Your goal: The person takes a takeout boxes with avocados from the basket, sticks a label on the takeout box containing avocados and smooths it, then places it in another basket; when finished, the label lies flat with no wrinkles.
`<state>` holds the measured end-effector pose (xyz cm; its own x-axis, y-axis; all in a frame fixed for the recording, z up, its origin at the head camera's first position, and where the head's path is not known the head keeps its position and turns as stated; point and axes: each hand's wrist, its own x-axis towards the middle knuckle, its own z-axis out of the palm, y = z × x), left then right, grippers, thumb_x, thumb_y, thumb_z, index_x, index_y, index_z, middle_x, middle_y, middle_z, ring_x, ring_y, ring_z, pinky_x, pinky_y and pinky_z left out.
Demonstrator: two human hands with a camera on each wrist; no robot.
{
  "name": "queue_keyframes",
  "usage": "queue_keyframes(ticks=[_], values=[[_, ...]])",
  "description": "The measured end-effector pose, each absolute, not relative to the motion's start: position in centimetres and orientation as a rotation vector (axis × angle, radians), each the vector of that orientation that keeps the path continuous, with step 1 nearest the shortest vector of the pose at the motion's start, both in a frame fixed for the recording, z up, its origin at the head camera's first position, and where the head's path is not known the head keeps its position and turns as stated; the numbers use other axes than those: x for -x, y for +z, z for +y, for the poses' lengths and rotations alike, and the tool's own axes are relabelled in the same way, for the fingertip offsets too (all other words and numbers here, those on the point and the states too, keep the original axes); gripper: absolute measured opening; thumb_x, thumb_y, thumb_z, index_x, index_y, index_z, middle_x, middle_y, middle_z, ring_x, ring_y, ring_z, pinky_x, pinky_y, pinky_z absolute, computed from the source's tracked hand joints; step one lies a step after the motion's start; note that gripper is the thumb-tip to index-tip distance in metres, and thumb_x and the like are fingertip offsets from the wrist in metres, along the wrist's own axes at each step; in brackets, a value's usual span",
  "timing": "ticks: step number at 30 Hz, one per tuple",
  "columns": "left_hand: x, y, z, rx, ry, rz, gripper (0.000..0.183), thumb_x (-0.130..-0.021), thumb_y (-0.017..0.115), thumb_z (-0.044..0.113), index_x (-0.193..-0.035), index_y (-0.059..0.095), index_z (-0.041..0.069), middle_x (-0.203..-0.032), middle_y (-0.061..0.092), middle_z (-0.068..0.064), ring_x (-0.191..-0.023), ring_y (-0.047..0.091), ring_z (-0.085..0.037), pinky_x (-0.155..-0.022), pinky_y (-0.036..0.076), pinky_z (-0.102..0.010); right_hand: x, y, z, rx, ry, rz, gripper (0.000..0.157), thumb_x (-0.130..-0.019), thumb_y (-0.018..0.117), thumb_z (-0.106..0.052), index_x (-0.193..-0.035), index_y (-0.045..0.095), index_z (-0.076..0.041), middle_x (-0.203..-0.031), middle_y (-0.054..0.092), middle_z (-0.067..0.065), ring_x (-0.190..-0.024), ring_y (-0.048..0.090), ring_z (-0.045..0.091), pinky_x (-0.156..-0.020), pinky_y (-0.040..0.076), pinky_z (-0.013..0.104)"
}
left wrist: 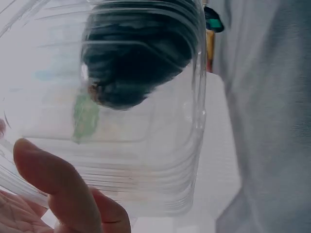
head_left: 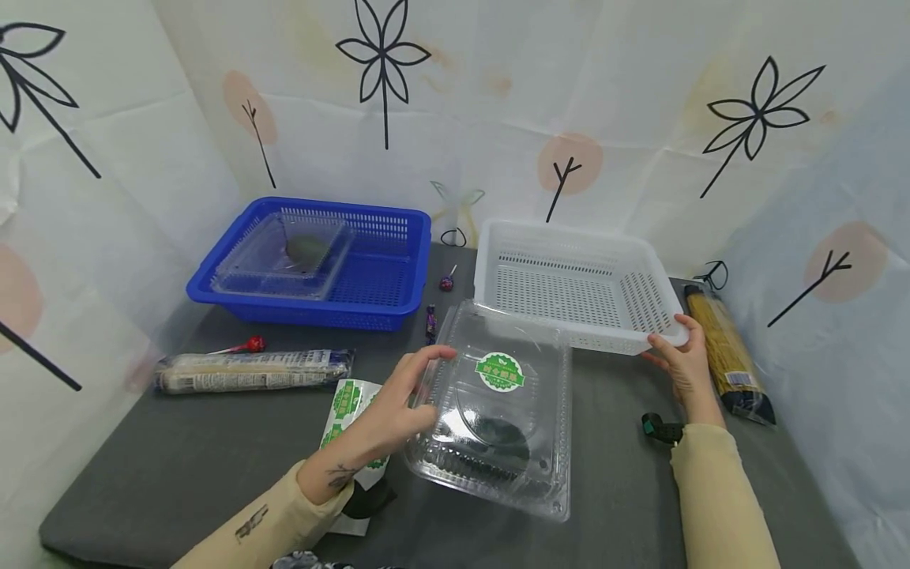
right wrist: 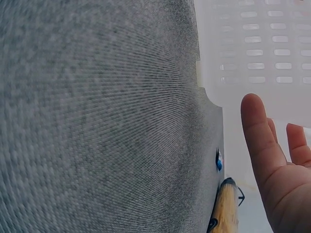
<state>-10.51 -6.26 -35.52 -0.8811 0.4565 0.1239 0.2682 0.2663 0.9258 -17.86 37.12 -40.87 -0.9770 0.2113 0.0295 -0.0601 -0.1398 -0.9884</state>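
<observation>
My left hand (head_left: 398, 411) grips the left edge of a clear plastic clamshell box (head_left: 455, 466), which is tilted over the table. Its lid bears a round green-and-white sticker (head_left: 500, 372). Inside lies a dark rounded fruit (left wrist: 136, 53) with a small brown stem end, like an avocado. In the left wrist view the thumb (left wrist: 53, 177) bends over the box's edge. My right hand (head_left: 686, 359) holds the front right corner of a white perforated basket (head_left: 590, 336), thumb and fingers at its rim. No contents show in the basket.
A blue basket (head_left: 313, 312) at the back left holds another clear box (head_left: 277, 253). A noodle pack (head_left: 256, 371), red lollipop (head_left: 254, 344) and sticker sheet (head_left: 348, 399) lie at left. Purple-wrapped candies (head_left: 446, 283) lie between the baskets. At right lie a yellow pasta pack (head_left: 728, 348) and dark green-patched object (head_left: 661, 428).
</observation>
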Motion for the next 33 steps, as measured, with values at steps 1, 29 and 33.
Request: queue_keyframes(ticks=[1, 29, 33], values=[[10.7, -35.2, -6.1, -0.704, 1.685, 2.359, 0.071, -0.062, 0.045, -0.001, -0.125, 0.037, 0.029, -0.120, 0.034, 0.000, -0.077, 0.035, -0.022, -0.061, 0.033, -0.031, 17.8, -40.9, 37.1, 0.170, 2.236, -1.933, 0.061, -0.083, 0.055, -0.001, -0.126, 0.018, -0.020, -0.123, 0.033, 0.003, -0.100, 0.049, 0.011, -0.065, 0.052, 0.027], [23.6, -30.9, 6.9, -0.804, 1.849, 2.376, 0.059, -0.071, 0.049, 0.011, -0.127, 0.039, 0.023, -0.100, 0.057, -0.015, -0.082, 0.054, -0.015, -0.037, 0.034, -0.021, 17.9, -40.9, 37.0, 0.240, 2.111, -2.071, 0.059, -0.086, 0.051, -0.007, -0.129, 0.014, -0.023, -0.110, 0.030, -0.008, -0.090, 0.044, 0.002, -0.063, 0.048, 0.019], [25.4, -31.6, 8.9, -0.698, 1.849, 2.364, 0.061, -0.071, 0.052, 0.011, -0.128, 0.038, 0.024, -0.103, 0.053, -0.015, -0.037, 0.030, -0.009, -0.035, 0.038, -0.021, 18.1, -41.4, 37.3, 0.214, 2.078, -2.088, 0.060, -0.086, 0.053, -0.009, -0.129, 0.014, -0.021, -0.113, 0.029, -0.005, -0.094, 0.044, 0.003, -0.066, 0.050, 0.025]])
